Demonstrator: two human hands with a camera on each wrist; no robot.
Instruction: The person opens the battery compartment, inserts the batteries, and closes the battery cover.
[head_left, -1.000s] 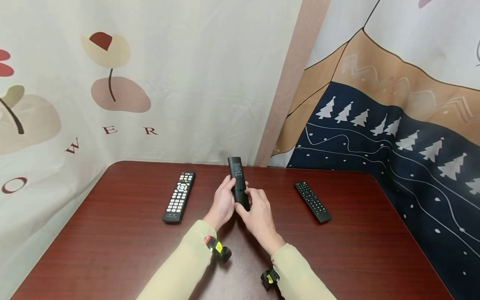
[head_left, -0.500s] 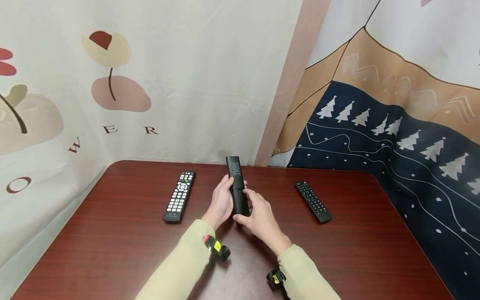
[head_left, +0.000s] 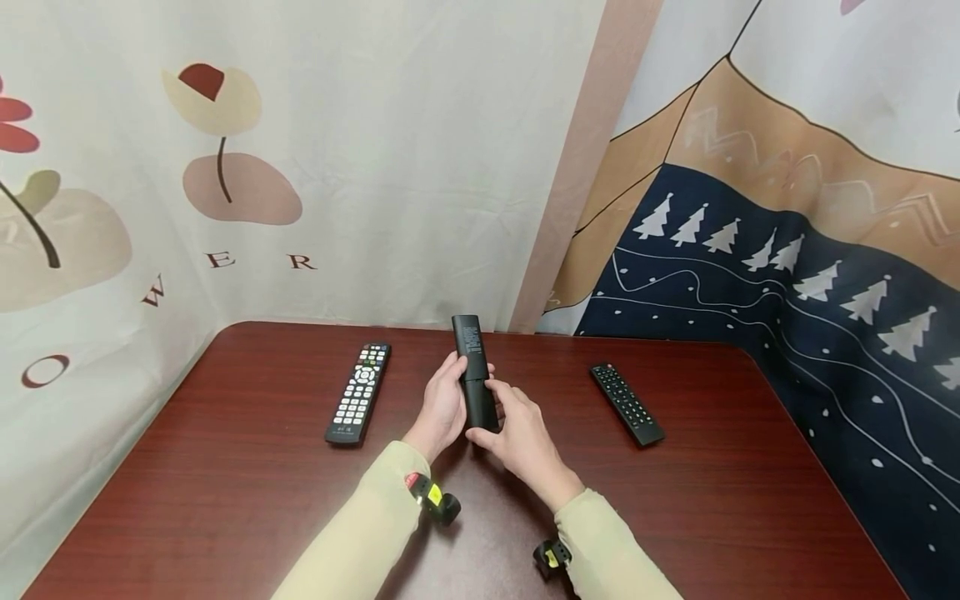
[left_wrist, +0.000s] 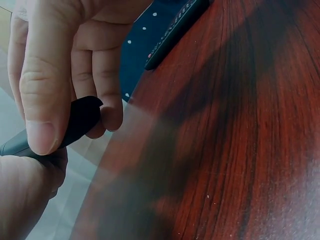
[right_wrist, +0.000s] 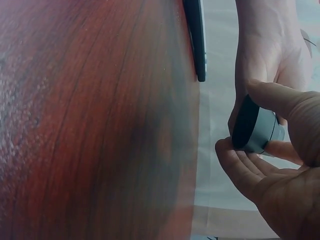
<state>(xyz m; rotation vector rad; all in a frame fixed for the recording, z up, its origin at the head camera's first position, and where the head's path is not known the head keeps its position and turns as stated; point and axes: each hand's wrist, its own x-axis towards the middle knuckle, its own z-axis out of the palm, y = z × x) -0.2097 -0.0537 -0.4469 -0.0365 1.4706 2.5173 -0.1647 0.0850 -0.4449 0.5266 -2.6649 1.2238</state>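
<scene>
A black remote control point(head_left: 469, 340), back side up with small printed text, is held over the table between both hands. My left hand point(head_left: 442, 407) grips its middle, thumb along the side. With thumb and fingers, my right hand point(head_left: 527, 440) pinches the near part, a smooth battery cover point(head_left: 480, 407); a stepped seam shows where it meets the body. In the right wrist view the cover's end point(right_wrist: 246, 122) sits between right thumb and fingers. The left wrist view shows the right thumb point(left_wrist: 42, 135) against the dark cover. The battery compartment is not visible.
On the dark red wooden table point(head_left: 225, 500), a black remote with white buttons point(head_left: 358, 396) lies at left. Another black remote point(head_left: 626, 404) lies at right. A printed curtain point(head_left: 412, 167) hangs behind the far edge. Each sleeve carries a small wrist camera.
My right hand has drawn back toward me with the battery cover, so the remote's near end reaches slightly further out. The left hand has barely moved. The last half second shows almost no motion.
</scene>
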